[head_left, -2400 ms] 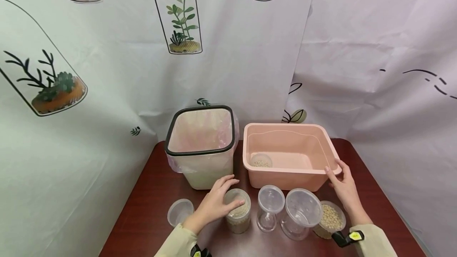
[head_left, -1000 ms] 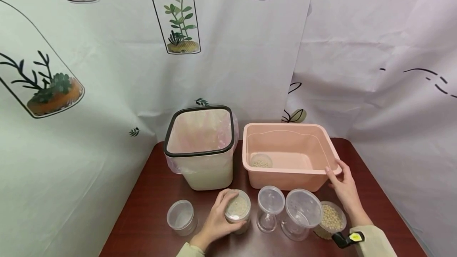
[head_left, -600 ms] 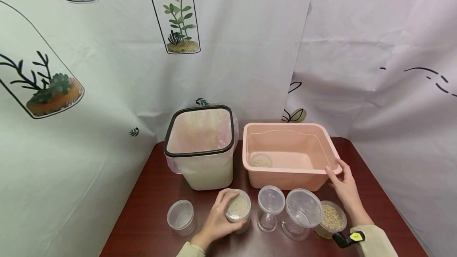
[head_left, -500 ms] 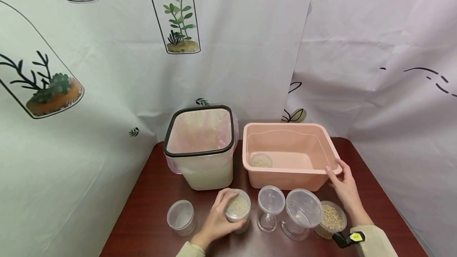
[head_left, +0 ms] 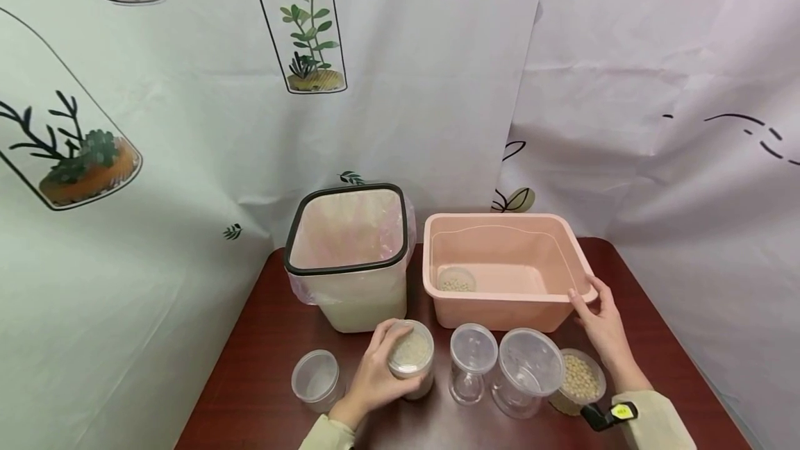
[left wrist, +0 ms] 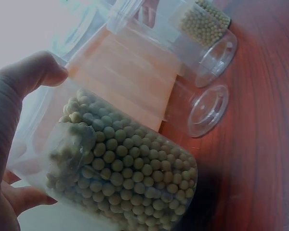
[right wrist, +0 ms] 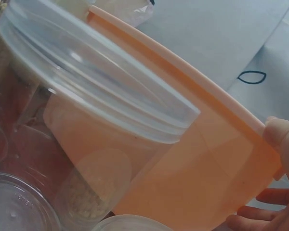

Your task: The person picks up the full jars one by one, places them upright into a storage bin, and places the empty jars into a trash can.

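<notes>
**Bean jar gripped at the front of a crowded tabletop**

Bean jar (head_left: 410,360), a clear plastic pot packed with pale round beans, sat in the grip of the left hand (head_left: 373,380), thumb and fingers curled round its wall. In the left wrist view the jar (left wrist: 120,168) lay tilted, the thumb (left wrist: 31,72) pressed near its upper edge. It stood just in front of the lined white bin (head_left: 347,255), whose black rim ran close above the hand.

The right hand (head_left: 601,325) held the near right corner of the pink tub (head_left: 506,266), thumb hooked over the rim and fingers against the outer wall; the right wrist view showed the thumb (right wrist: 282,137) on that rim. A small cup of beans (head_left: 456,279) lay inside the tub at its left end.

Along the front edge, an empty clear jar (head_left: 315,379) stood left of the gripped one with a gap of bare red-brown tabletop (head_left: 262,339) between and beyond it. To the right stood a narrow clear cup (head_left: 472,362), a larger clear jar (head_left: 528,371) leaning beside it, and an open pot of beans (head_left: 578,382) just beside the right wrist. These three stood close together, near the tub's front wall. Bare wood showed at the far right past the tub.
</notes>
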### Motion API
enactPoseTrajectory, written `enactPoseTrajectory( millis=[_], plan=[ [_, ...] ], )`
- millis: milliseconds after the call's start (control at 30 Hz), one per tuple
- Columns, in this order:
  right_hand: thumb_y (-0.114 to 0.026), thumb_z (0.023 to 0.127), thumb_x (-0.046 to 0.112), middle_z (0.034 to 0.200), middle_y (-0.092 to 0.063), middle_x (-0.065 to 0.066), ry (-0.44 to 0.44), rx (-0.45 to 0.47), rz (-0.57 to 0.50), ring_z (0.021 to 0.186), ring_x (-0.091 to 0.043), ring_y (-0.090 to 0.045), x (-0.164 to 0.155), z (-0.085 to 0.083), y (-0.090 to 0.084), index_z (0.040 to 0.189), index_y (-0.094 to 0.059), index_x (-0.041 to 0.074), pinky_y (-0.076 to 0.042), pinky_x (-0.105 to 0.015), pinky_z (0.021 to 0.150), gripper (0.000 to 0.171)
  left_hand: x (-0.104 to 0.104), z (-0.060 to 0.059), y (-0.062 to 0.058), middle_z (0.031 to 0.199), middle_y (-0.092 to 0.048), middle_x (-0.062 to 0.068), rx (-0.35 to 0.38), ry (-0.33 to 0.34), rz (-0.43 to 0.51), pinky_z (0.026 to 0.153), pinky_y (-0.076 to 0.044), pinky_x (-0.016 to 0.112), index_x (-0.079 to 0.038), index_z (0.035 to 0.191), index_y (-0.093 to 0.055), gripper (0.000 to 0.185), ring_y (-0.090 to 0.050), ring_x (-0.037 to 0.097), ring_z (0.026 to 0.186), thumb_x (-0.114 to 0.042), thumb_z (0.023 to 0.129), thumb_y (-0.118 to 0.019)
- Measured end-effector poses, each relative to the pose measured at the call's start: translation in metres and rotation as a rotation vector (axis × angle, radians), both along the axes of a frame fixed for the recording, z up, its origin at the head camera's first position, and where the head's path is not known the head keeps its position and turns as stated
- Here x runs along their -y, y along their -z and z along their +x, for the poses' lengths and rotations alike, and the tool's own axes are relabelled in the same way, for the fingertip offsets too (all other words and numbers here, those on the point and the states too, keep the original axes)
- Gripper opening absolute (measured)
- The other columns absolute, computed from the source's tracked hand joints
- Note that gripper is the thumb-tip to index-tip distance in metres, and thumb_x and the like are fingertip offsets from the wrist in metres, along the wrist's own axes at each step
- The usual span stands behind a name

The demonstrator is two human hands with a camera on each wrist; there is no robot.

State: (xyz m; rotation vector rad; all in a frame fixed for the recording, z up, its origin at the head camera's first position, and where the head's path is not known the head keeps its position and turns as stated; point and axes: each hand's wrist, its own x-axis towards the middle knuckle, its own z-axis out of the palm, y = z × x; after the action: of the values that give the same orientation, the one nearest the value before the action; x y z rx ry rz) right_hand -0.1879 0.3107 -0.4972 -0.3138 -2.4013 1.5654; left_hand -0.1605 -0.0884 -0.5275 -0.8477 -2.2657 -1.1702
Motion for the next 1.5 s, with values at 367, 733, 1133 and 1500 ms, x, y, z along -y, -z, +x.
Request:
enactPoseTrajectory(
  millis=[367,733,1133,1500],
  plan=[
    [-0.053,0.093,0.036,0.144,-0.022,-0.027,-0.009,0.005,0.018,0.082,0.014,-0.041,0.001,0.001,-0.002,0.147,-0.018,0.01,-0.05,-0.025,0.067,0.069,0.001,-0.004,-0.021,0.124,-0.046,0.006,-0.02,-0.011,0.001,0.08,-0.049,0.035,-0.012,0.121,-0.056,0.075,-0.054,0.02,0.103,-0.025,0.053,-0.085],
    [-0.053,0.093,0.035,0.144,-0.023,-0.028,-0.009,-0.001,0.004,0.08,0.014,-0.042,0.001,0.001,-0.002,0.147,-0.019,0.009,-0.05,-0.022,0.065,0.069,0.0,-0.011,-0.044,0.124,-0.046,0.007,-0.065,-0.006,-0.002,0.079,-0.049,0.035,-0.012,0.121,-0.056,0.075,-0.053,0.019,0.104,-0.026,0.053,-0.084],
    [-0.053,0.094,0.034,0.143,-0.023,-0.028,-0.015,-0.009,-0.007,0.08,0.015,-0.043,0.001,0.002,-0.001,0.147,-0.018,0.009,-0.046,-0.015,0.064,0.069,-0.005,-0.018,-0.067,0.124,-0.046,0.006,-0.091,0.003,0.001,0.079,-0.049,0.035,-0.013,0.122,-0.056,0.076,-0.054,0.02,0.103,-0.027,0.053,-0.083],
    [-0.053,0.093,0.036,0.144,-0.023,-0.027,-0.005,0.008,0.0,0.084,0.01,-0.042,0.0,0.001,0.0,0.147,-0.019,0.01,-0.048,-0.019,0.068,0.069,-0.01,-0.025,-0.097,0.125,-0.046,0.012,-0.151,0.027,0.025,0.081,-0.049,0.039,-0.007,0.123,-0.054,0.075,-0.053,0.025,0.106,-0.028,0.056,-0.083]
  ],
)
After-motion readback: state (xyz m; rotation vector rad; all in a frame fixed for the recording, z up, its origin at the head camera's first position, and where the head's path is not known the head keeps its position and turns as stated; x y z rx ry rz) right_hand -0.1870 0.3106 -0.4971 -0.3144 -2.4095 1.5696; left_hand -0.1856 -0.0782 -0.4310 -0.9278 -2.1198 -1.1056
